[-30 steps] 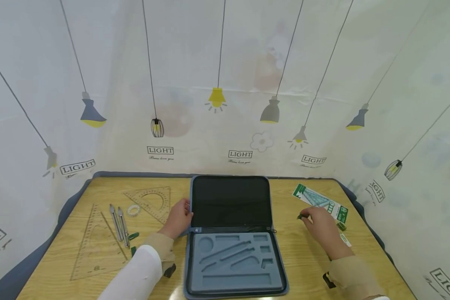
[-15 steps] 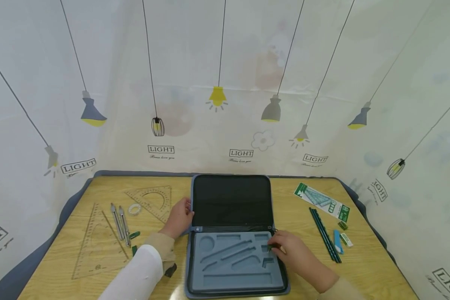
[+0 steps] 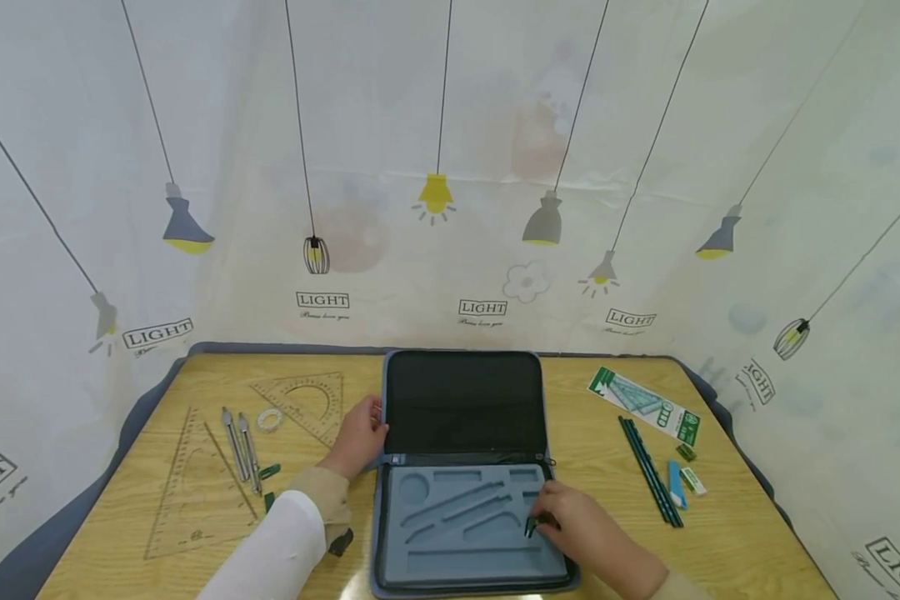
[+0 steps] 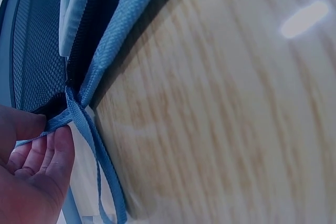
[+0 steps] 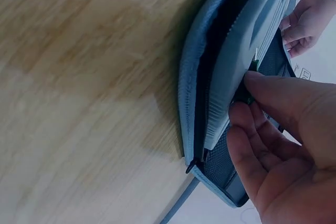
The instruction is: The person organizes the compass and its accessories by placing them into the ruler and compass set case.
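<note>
A blue zip case (image 3: 465,400) lies open in the middle of the table, its black mesh lid folded back. Its near half carries a grey-blue foam insert (image 3: 435,540) with shaped recesses. My left hand (image 3: 356,437) pinches the lid's left edge between thumb and fingers, plainest in the left wrist view. Over the right side of the insert, my right hand (image 3: 573,517) holds a small dark green piece (image 3: 531,527) between thumb and fingertips. A thin pale tip sticks out of this piece (image 5: 254,65) in the right wrist view; the fingers hide the rest.
Left of the case lie two clear set squares (image 3: 195,500), two silver compasses (image 3: 242,450), a tape roll (image 3: 268,419) and small green pieces (image 3: 270,471). To the right are dark green pencils (image 3: 648,471), a green-white packet (image 3: 645,404), a blue-white item (image 3: 676,485) and an eraser (image 3: 693,480).
My right hand has brought the small dark green piece leftward from beside the pencils to the case, then slightly nearer along the insert's right side. My left hand stays on the lid edge.
</note>
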`<state>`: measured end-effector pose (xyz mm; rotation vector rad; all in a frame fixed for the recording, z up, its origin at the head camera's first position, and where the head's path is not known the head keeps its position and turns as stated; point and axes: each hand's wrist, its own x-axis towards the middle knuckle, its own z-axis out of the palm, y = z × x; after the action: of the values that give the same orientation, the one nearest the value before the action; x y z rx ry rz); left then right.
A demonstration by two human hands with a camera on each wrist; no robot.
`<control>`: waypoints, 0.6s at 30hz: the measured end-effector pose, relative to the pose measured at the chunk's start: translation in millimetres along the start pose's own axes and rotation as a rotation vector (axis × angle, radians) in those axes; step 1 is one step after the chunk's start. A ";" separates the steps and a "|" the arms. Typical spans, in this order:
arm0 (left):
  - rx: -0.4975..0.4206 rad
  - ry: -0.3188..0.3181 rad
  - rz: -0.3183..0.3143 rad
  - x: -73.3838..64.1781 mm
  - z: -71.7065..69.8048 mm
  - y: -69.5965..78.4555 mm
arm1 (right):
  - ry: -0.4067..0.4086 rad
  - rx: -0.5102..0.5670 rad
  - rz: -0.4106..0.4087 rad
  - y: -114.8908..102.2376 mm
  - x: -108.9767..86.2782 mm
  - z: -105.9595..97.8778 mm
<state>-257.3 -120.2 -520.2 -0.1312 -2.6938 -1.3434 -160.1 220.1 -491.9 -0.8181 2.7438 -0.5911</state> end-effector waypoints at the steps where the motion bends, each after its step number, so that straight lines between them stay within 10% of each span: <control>1: 0.001 -0.002 -0.001 0.1 0.2 -0.3 | 0.000 -0.004 0.002 -1.1 -0.3 -0.3; 18: -0.008 0.001 0.010 -1.1 1.4 -0.9 | 0.058 -0.140 0.017 -15.6 -2.0 5.9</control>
<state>-256.4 -119.7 -521.9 -0.1447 -2.6838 -1.3513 -149.1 207.4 -490.1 -0.8187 2.8685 -0.4294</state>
